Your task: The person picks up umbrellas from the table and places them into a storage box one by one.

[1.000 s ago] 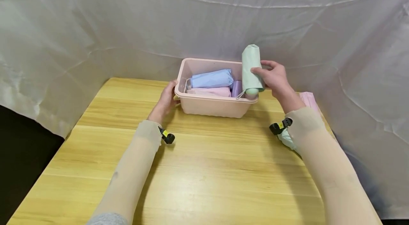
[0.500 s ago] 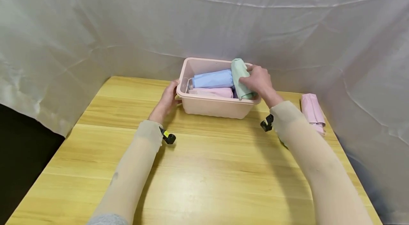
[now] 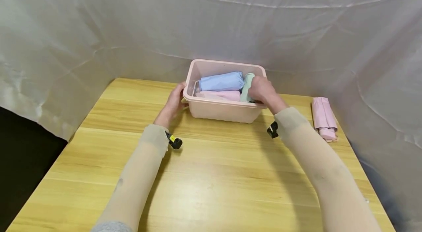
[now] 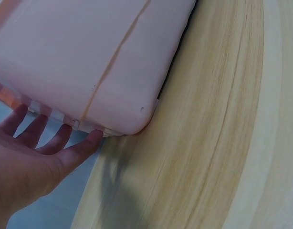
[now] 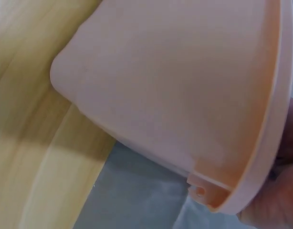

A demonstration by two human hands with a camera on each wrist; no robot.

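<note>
- Two hands at one pale pink plastic bin (image 3: 224,109), set on the far middle of a light wooden table (image 3: 211,173), close to the white cloth backdrop (image 3: 211,16).
- Bin rectangular, rounded at the corners, with a flared rim and smooth, faintly glossy walls; thin moulded seam down the wall in the left wrist view (image 4: 113,62).
- Left hand (image 3: 173,102) laid against the bin's left end, fingers (image 4: 46,136) straight and slightly spread, tips under the rim, curled round nothing.
- Right hand (image 3: 263,91) reaching over the bin's right rim, fingers wrapped round a folded mint green umbrella (image 3: 247,82).
- Green umbrella short, sleeved in matte fabric, lying lengthwise along the right inner side of the bin, mostly hidden by the hand.
- Folded blue umbrella (image 3: 221,81) across the back of the bin, a folded pale pink one (image 3: 219,95) in front of it, both touching the green one's side.
- Second folded pink umbrella (image 3: 324,118) flat on the table, well apart to the right of the bin, near the table edge.
- Beige sleeves on both forearms, small black clips at the wrists.
- Right wrist view: only the bin's outer corner (image 5: 175,95) and a sliver of the hand under the rim.
</note>
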